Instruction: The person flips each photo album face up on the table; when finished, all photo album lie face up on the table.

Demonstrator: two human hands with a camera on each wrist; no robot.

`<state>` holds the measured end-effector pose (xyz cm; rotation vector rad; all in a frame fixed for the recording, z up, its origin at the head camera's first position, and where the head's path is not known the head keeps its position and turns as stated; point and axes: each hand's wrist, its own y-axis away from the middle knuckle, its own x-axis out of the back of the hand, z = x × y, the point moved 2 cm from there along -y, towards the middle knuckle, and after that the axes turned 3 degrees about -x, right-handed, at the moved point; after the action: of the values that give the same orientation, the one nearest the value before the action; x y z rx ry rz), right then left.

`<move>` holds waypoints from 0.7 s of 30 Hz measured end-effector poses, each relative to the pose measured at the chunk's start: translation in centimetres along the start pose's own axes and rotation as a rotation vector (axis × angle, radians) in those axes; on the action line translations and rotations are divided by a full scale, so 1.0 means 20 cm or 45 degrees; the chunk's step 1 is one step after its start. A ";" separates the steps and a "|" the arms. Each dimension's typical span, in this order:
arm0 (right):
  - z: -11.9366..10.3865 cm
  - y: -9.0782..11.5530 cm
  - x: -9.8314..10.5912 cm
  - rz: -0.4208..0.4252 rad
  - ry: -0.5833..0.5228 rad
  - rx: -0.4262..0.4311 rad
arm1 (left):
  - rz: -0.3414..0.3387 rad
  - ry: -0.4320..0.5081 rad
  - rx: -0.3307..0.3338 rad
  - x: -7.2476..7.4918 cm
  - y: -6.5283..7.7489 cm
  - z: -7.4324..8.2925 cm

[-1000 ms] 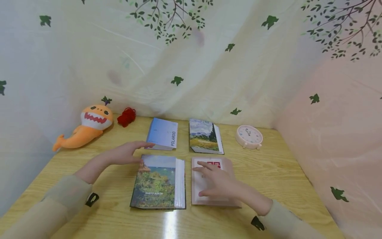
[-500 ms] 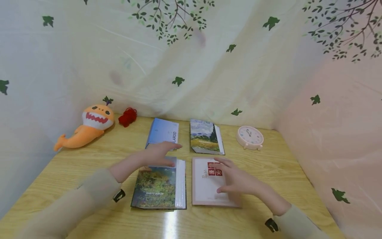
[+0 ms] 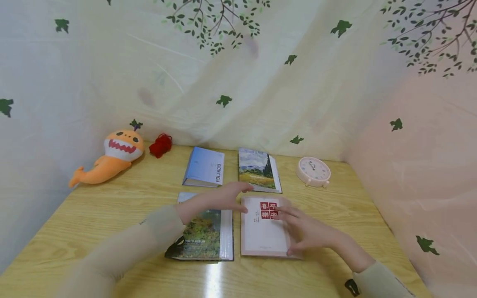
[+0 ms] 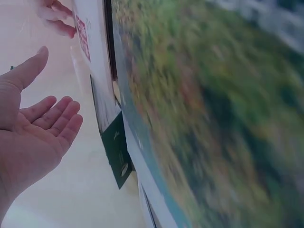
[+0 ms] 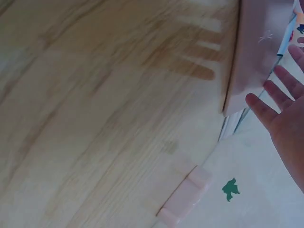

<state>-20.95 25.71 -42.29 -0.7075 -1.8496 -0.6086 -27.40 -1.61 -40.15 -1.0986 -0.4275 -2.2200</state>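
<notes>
My left hand reaches over the landscape photo album, its fingertips by the left edge of a pink-and-white album with red square characters. Past that album's right side is my right hand, fingers spread beside its edge; contact is unclear. The left wrist view has the left hand with extended fingers and nothing in the palm. In the right wrist view, the right hand has straight fingers near the pink spine. My left forearm hides part of the landscape album.
Behind lie a blue Polaroid album and an album with a painted field. A pink round clock stands at back right. An orange shark plush and red yarn bundle are at back left. Curtains border the wooden table.
The left hand has moved right, from the landscape album's left side to the pink-and-white album's left edge. My right hand has shifted right, from above that album to its right edge.
</notes>
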 end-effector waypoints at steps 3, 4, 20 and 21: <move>0.02 0.01 -0.02 -0.020 -0.015 -0.004 | -0.023 -0.014 0.008 -0.04 -0.07 0.01; 0.02 0.02 -0.02 -0.019 -0.016 -0.003 | -0.031 -0.021 0.009 -0.06 -0.09 0.01; 0.08 0.06 -0.07 0.019 0.033 0.115 | -0.167 -0.145 0.022 -0.14 -0.28 0.06; 0.08 0.06 -0.07 0.016 0.038 0.112 | -0.167 -0.144 0.020 -0.14 -0.28 0.06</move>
<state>-20.73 27.34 -44.07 -0.6482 -1.8311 -0.5238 -29.00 4.40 -41.80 -1.2231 -0.5790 -2.2699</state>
